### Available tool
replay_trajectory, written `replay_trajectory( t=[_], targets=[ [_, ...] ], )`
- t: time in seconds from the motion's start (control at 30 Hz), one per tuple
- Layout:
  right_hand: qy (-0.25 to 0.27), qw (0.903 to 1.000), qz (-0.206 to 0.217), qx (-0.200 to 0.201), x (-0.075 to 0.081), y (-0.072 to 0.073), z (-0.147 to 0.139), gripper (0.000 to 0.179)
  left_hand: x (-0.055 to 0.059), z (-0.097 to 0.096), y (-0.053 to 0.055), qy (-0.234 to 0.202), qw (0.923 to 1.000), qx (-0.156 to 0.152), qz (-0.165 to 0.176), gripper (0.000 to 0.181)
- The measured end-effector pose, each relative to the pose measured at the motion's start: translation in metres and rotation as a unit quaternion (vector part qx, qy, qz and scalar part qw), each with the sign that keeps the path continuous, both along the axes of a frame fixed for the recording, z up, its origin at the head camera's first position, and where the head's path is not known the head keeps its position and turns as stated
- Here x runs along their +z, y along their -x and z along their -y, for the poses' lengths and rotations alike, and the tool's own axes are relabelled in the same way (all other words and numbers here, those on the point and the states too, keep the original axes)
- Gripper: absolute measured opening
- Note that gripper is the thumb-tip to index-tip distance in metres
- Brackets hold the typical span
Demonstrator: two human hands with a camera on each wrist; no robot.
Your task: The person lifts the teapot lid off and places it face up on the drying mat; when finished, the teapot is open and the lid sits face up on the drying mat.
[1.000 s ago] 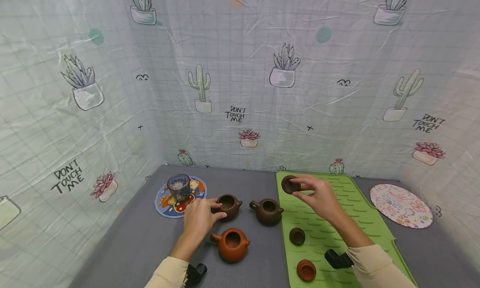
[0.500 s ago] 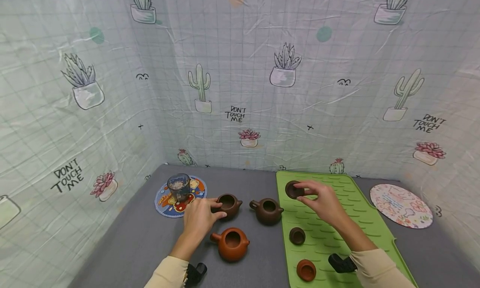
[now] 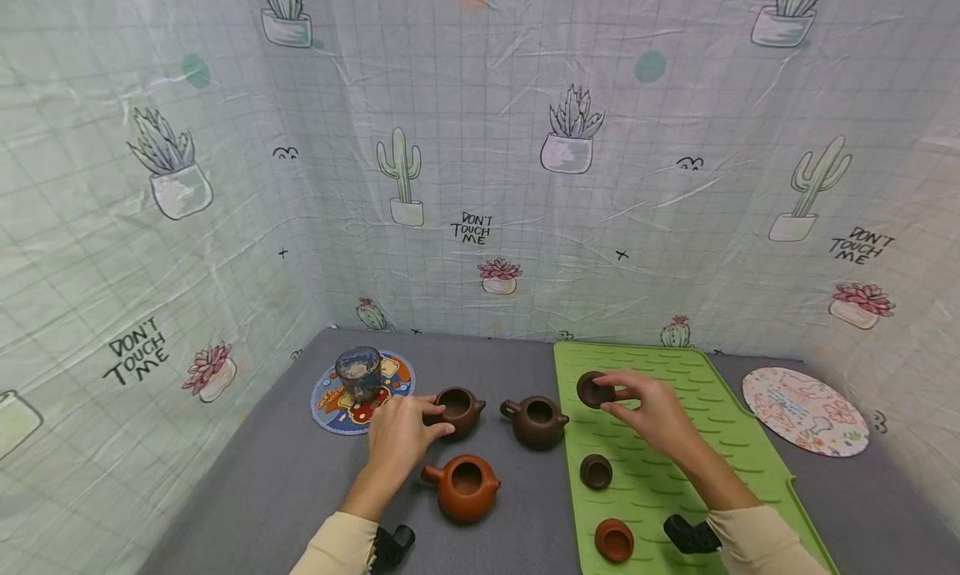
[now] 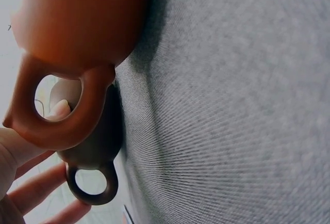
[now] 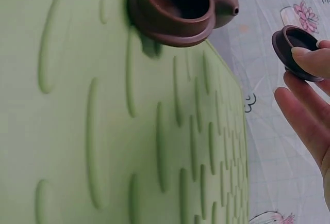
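My left hand (image 3: 397, 432) grips the left dark-brown teapot (image 3: 467, 421) at its handle side; the pot stands lidless on the grey table. In the left wrist view an orange teapot (image 4: 82, 22) partly hides that hand and the brown pot. My right hand (image 3: 651, 407) pinches a dark-brown teapot lid (image 3: 587, 392) by its edge, hollow side facing up and toward me, above the green mat (image 3: 675, 392). Below it, a smaller brown lid (image 3: 596, 472) and an orange lid (image 3: 614, 542) lie upside down on the mat. Another lidless brown teapot (image 3: 538, 429) stands between the hands.
A glass (image 3: 360, 375) stands on a round colourful coaster (image 3: 326, 404) at the back left. At the right lies a pale, flower-printed round mat (image 3: 806, 412). A cactus-print curtain (image 3: 495, 183) closes off the back and sides. Black wrist mounts (image 3: 690, 535) sit under both sleeves.
My right hand has drawn the lid slightly toward me and to the right over the green mat. The left hand keeps its place at the brown teapot.
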State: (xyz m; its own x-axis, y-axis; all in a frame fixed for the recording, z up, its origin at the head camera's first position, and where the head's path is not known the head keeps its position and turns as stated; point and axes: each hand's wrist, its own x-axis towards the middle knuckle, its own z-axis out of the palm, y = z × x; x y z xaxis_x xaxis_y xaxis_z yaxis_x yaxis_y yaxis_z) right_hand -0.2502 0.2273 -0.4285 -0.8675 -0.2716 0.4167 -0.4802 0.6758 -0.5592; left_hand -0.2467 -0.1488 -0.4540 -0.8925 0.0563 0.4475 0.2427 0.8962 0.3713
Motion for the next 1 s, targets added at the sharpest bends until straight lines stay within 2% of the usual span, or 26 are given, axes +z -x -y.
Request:
replay_trajectory(
  t=[0.27, 0.6, 0.83, 1.0],
  targets=[
    [0.008, 0.9999, 0.012, 0.006, -0.006, -0.001, 0.000, 0.036, 0.000, 0.000, 0.000, -0.002, 1.0000, 0.002, -0.002, 0.030],
    [-0.011, 0.9994, 0.032, 0.000, -0.014, -0.002, -0.001, 0.036, 0.002, -0.001, -0.003, -0.014, 0.9998, 0.007, 0.008, 0.032],
    [-0.012, 0.9994, 0.032, -0.003, -0.019, -0.001, -0.003, 0.036, 0.003, -0.001, -0.004, -0.006, 0.9999, 0.008, 0.002, 0.031],
    [-0.002, 0.9993, 0.036, 0.009, -0.022, 0.000, -0.002, 0.037, 0.002, 0.000, -0.003, -0.007, 1.0000, 0.005, 0.004, 0.031]
  ],
)
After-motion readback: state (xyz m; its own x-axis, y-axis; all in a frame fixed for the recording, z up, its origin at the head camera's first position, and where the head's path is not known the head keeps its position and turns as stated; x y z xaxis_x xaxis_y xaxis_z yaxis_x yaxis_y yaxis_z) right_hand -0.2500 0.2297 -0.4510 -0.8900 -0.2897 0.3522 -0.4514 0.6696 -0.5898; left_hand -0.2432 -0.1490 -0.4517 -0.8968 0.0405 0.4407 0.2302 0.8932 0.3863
